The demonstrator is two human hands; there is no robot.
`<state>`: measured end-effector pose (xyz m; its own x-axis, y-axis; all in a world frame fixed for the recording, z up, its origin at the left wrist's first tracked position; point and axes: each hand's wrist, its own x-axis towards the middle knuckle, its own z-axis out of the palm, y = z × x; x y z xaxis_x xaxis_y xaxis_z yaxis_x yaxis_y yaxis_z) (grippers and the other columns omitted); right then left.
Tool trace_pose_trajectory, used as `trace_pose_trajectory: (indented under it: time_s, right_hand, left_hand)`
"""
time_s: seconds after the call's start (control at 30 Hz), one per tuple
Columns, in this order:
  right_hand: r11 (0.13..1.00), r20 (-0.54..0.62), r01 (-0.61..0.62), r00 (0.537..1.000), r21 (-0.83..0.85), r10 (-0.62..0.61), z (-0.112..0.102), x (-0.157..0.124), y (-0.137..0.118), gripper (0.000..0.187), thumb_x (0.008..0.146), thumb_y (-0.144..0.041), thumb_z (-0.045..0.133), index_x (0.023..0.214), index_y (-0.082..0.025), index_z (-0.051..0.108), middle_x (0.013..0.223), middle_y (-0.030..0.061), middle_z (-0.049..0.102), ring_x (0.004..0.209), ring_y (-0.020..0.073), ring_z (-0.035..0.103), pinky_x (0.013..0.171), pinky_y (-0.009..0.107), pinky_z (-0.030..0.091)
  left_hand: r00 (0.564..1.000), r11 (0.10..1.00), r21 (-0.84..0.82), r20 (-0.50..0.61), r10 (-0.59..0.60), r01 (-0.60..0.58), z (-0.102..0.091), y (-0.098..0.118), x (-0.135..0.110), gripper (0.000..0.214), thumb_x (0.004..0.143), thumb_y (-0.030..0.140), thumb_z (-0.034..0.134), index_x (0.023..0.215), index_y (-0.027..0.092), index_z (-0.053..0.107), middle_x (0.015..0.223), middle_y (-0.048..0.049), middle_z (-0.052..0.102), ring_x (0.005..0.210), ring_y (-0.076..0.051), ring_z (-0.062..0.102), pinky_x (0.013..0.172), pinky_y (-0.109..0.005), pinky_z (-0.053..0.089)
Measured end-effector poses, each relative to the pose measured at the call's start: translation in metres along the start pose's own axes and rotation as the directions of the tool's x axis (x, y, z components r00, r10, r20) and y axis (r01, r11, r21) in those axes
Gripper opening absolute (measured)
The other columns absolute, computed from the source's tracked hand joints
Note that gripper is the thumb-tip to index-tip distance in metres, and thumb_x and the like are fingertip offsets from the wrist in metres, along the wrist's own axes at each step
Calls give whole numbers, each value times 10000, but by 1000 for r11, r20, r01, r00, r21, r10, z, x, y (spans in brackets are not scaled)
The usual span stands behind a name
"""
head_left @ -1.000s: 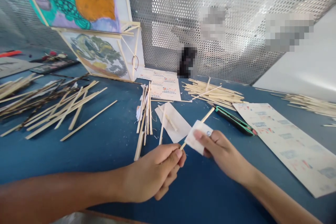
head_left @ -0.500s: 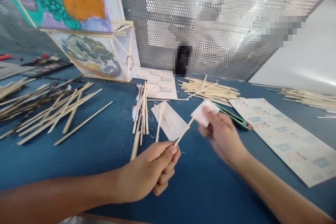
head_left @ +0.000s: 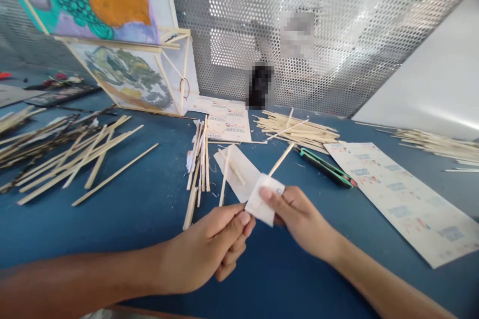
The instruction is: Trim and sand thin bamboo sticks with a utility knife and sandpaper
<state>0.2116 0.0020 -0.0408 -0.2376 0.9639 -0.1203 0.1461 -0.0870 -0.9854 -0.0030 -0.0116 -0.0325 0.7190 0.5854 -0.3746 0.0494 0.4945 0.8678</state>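
My left hand (head_left: 220, 244) is closed around the lower end of a thin wooden stick (head_left: 281, 158), which points up and to the right. Folded around that stick is a small piece of sandpaper (head_left: 265, 200), its pale printed backing outward. My right hand (head_left: 299, 214) pinches the sandpaper, thumb on top, right beside my left fingers. The stick's far end sticks out beyond the paper. Behind my hands a pale rectangular sheet (head_left: 239, 179) lies on the table with small sticks on it. A black and green utility knife (head_left: 327, 168) lies beyond my right hand.
Loose sticks (head_left: 82, 159) spread over the blue table (head_left: 123, 229) at left. A stick bundle (head_left: 200, 159) lies mid-table, and a pile (head_left: 299, 129) sits at the back. Sandpaper sheets (head_left: 404, 199) lie at right. A painted frame structure (head_left: 127, 77) stands before the perforated metal panel (head_left: 337, 60).
My right hand has slid the sandpaper down along the stick, toward me and to the left, up to my left fingers. My left hand has hardly moved.
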Motion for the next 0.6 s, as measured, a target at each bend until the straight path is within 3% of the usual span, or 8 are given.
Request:
trace_pose_trajectory:
  time_s: [0.1, 0.23, 0.33, 0.37, 0.47, 0.6]
  right_hand:
    - [996, -237, 89, 968, 32, -79, -1, -1, 1, 659, 934, -689, 561, 510, -210, 401, 477, -59, 298, 471, 83, 235, 464, 284, 178]
    - [999, -74, 0, 997, -48, -3, 0, -3, -1, 653, 897, -706, 605, 513, -196, 463, 473, -47, 348, 459, 83, 273, 446, 272, 203]
    - [998, -243, 56, 969, 4, -53, 2, -4, -2, 683, 904, -744, 550, 498, -214, 400, 461, -55, 304, 450, 81, 235, 434, 272, 194]
    - [998, -250, 61, 966, 2, -58, 3, -4, -3, 680, 906, -742, 547, 503, -214, 405, 459, -54, 311, 447, 81, 238, 430, 271, 190]
    - [998, -97, -1, 995, -66, -6, 4, -5, -3, 644, 897, -706, 601, 523, -201, 457, 467, -50, 344, 447, 79, 255, 425, 267, 183]
    - [999, -224, 21, 974, -36, -28, 5, -6, 1, 669, 900, -717, 582, 498, -217, 391, 462, -69, 267, 449, 76, 206, 431, 274, 174]
  left_hand:
    - [1000, 1000, 3, 5, -2, 2, -1, 1, 1, 511, 960, 699, 497, 816, 216, 417, 577, 117, 306, 461, -51, 249, 424, -178, 268]
    - [1000, 999, 39, 9, 4, -5, -2, 0, 2, 490, 987, 677, 462, 837, 212, 432, 582, 111, 320, 460, -52, 266, 434, -178, 284]
    - [1000, 1000, 21, 11, 11, -11, -2, -2, 1, 473, 1000, 658, 451, 838, 215, 424, 583, 111, 304, 461, -55, 253, 434, -175, 284]
    - [1000, 999, 32, 13, 12, -13, -2, -3, 1, 466, 1003, 653, 449, 847, 214, 431, 584, 110, 310, 459, -56, 264, 436, -175, 291]
    - [1000, 998, 60, 9, 28, -28, -2, -3, 1, 464, 1007, 652, 442, 863, 210, 446, 583, 108, 327, 459, -56, 281, 438, -175, 305]
    - [1000, 999, 38, 7, 21, -21, -3, -3, 1, 438, 1025, 616, 430, 850, 215, 431, 589, 107, 313, 464, -59, 268, 434, -175, 301]
